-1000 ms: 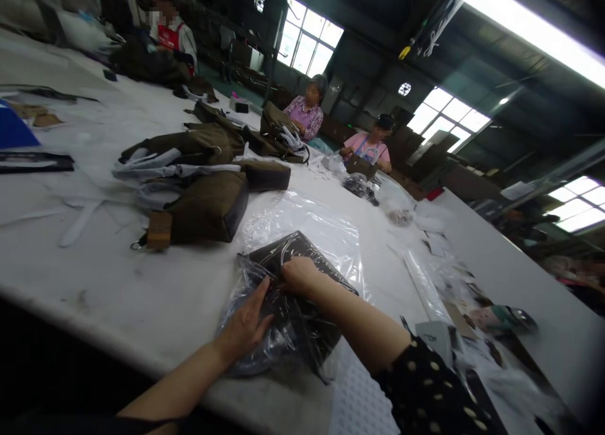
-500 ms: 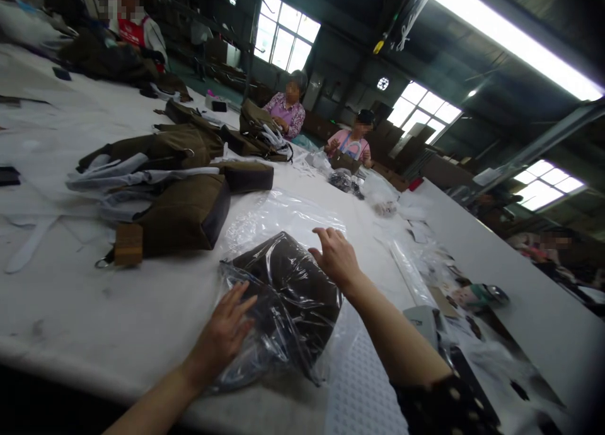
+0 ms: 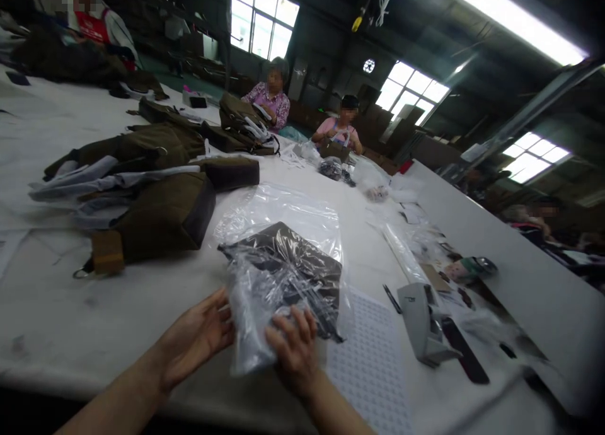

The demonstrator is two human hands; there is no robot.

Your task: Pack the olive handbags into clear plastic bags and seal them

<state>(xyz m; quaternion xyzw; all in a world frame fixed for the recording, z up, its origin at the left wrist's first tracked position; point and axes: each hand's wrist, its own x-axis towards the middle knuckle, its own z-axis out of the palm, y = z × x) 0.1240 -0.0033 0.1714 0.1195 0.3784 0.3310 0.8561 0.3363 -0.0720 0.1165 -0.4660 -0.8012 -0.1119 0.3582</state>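
A dark brown bag in a clear plastic bag [image 3: 302,252] lies on the table before me, with the plastic's near end bunched up and folded back over it. My right hand [image 3: 295,347] curls its fingers into this crumpled plastic from the near right side. At the left edge of the plastic is my left hand [image 3: 203,331], palm turned toward it and fingers loosely bent, apparently just touching. Some of its fingertips are hidden behind the plastic. Beneath lies another flat clear bag [image 3: 302,205].
Brown bags [image 3: 165,208] with pale wrapped straps lie to the left. On the right are a sticker sheet [image 3: 368,365], a grey tape dispenser [image 3: 420,321], a pen [image 3: 392,298] and a bottle [image 3: 472,268]. Co-workers [image 3: 271,98] sit along the far side of the white table [image 3: 155,309].
My right hand has come down from the bag's far right side to the near plastic, now gripped and bunched. My left hand has drawn back to the plastic's left edge. The view has shifted slightly.
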